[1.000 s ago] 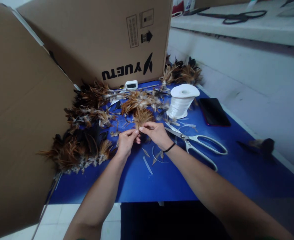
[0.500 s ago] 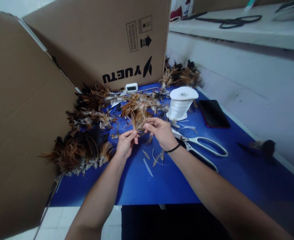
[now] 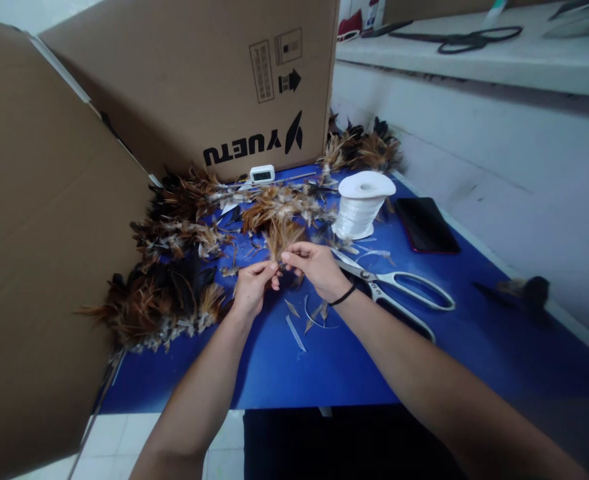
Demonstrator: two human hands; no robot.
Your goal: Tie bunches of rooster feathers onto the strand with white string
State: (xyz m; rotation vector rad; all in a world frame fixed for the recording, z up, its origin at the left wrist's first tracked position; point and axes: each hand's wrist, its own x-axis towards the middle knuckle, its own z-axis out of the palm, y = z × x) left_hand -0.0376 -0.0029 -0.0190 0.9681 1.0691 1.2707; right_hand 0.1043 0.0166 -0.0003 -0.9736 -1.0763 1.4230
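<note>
A small fan of light-brown feathers (image 3: 283,238) stands up from my fingertips above the blue table (image 3: 319,380). My left hand (image 3: 255,283) pinches its lower end between thumb and forefinger. Close beside it, my right hand (image 3: 318,268), with a black band at the wrist, has thumb and forefinger closed on the same feathers. Behind them lies a loose heap of brown feathers (image 3: 287,205). White-handled scissors (image 3: 399,283) rest just right of my right hand, partly hidden by it. A spool of white ribbon (image 3: 360,210) stands behind the scissors.
Bundles of brown and black feathers (image 3: 149,300) line the left side. Cardboard sheets (image 3: 189,80) wall off the left and back. A phone (image 3: 427,225) lies at the right, a small digital display (image 3: 262,174) at the back. Dark scissors (image 3: 467,41) lie on the shelf.
My right hand has shifted slightly left and down, closer to my left hand. The feathers between my fingers now stand together in a tighter fan.
</note>
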